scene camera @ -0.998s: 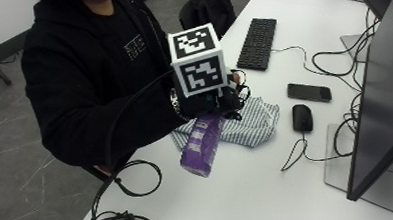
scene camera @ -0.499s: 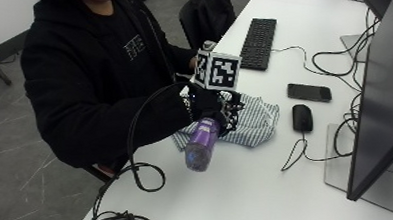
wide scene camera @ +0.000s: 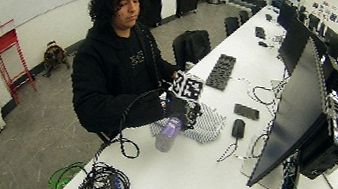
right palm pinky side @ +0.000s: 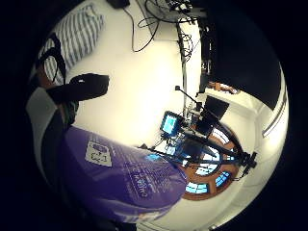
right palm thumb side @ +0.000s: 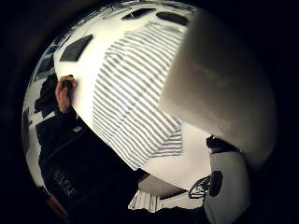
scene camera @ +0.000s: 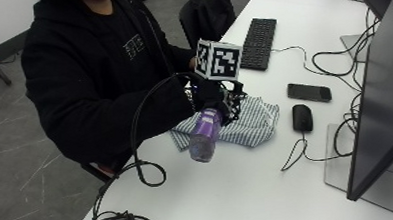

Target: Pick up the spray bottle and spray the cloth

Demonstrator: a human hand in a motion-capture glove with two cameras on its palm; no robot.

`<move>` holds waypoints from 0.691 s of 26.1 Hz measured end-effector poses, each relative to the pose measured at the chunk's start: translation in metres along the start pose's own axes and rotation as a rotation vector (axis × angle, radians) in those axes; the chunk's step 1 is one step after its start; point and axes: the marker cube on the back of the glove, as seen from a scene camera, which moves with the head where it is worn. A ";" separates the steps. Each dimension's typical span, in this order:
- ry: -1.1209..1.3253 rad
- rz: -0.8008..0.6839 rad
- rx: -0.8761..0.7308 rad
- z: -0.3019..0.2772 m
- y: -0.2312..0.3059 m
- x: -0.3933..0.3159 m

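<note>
My gloved right hand (scene camera: 212,100) grips the neck of a purple spray bottle (scene camera: 203,136) and holds it lifted above the white table (scene camera: 253,187), its base tilted toward the table's near end. The bottle's purple body with a white label (right palm pinky side: 120,178) fills much of the little finger side palm view. A striped grey-and-white cloth (scene camera: 250,122) lies crumpled on the table just behind and under the hand, and it spreads wide across the thumb side palm view as the cloth (right palm thumb side: 131,98). In the wide outside view the bottle (wide scene camera: 167,133) hangs next to the cloth (wide scene camera: 203,126).
A black mouse (scene camera: 302,118) and a phone (scene camera: 309,92) lie right of the cloth, a black keyboard (scene camera: 259,35) farther back. A large monitor (scene camera: 376,102) stands at the right edge, with cables on the table. The person's bare hand (right palm thumb side: 64,93) rests at the table edge.
The hand has turned and raised the bottle off the table; a second ago it lay flat beside the cloth, now it hangs tilted in the grip.
</note>
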 end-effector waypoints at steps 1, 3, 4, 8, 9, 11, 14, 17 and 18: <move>-0.016 0.006 0.022 -0.008 0.001 0.002; -0.059 0.012 0.075 -0.024 0.001 0.006; -0.085 0.011 0.104 -0.032 0.001 0.007; -0.204 -0.006 0.242 -0.068 -0.005 0.005; -0.230 -0.016 0.278 -0.077 -0.008 0.002; -0.272 -0.042 0.345 -0.094 -0.016 -0.006; -0.345 -0.095 0.438 -0.119 -0.029 -0.022; -0.484 -0.169 0.543 -0.142 -0.046 -0.041; -0.539 -0.197 0.578 -0.149 -0.052 -0.046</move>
